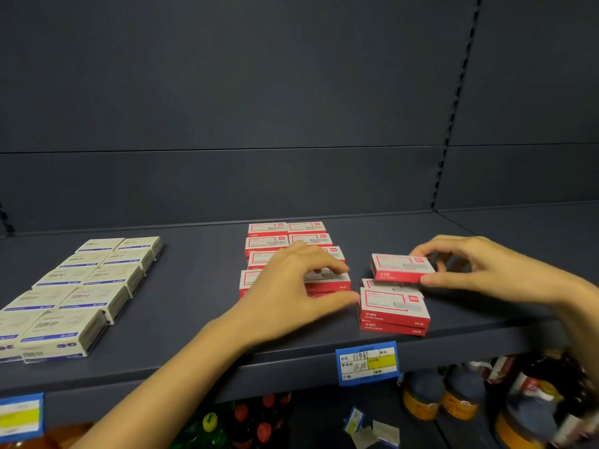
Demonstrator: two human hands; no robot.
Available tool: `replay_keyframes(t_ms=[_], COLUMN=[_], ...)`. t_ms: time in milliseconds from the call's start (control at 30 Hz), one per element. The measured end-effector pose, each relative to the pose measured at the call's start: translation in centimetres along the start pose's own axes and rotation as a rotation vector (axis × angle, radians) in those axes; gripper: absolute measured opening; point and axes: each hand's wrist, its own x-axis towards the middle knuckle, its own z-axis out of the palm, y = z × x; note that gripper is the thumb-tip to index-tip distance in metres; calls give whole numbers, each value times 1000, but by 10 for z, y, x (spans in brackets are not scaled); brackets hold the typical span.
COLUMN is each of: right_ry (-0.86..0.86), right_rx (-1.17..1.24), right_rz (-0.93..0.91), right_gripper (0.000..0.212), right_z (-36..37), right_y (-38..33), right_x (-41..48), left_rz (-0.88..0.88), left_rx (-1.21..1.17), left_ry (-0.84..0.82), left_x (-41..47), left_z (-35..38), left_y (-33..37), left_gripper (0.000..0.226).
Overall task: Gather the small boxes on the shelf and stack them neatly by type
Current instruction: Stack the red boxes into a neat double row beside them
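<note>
Red and white staple boxes stand in stacked rows at the middle of the dark shelf. My left hand rests over the front of these rows, its thumb and fingers gripping a red stack. My right hand holds one red box by its right end, lifted a little above the shelf. Below it a small stack of red boxes stands near the shelf's front edge, with another red box partly hidden behind it. White boxes with blue stripes lie in two stacked rows at the left.
A blue and yellow price tag hangs on the shelf's front edge, another at the far left. The lower shelf holds jars with yellow labels and coloured round items. Bare shelf lies between the white and red groups.
</note>
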Motion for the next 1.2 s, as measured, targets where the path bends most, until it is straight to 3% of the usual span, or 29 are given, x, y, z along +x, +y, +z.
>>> replay_keyframes(t_ms=[133, 267, 500, 667, 867, 967, 1200], right_ry=[140, 169, 175, 128, 12, -42, -44], right_rx=[-11, -24, -40, -90, -138, -228, -411], right_rz=[-9, -21, -59, -65, -122, -145, -168], right_gripper=[41, 39, 40, 49, 50, 53, 52], right_z=[-6, -7, 1, 9, 26, 36, 58], right_y=[-3, -8, -24, -34, -51, -57, -69], right_x=[-6, -8, -4, 4, 14, 16, 20], left_rz=[58, 93, 68, -22, -150, -195, -251], left_rx=[109, 173, 112, 143, 162, 138, 95], left_ry=[-107, -145, -43, 49, 1, 62, 113], left_x=[9, 14, -3, -37, -68, -76, -79], left_z=[15, 21, -9, -44, -49, -47, -46], left_y=[4, 5, 4, -20, -41, -46, -47], left_gripper=[47, 47, 47, 48, 49, 47, 48])
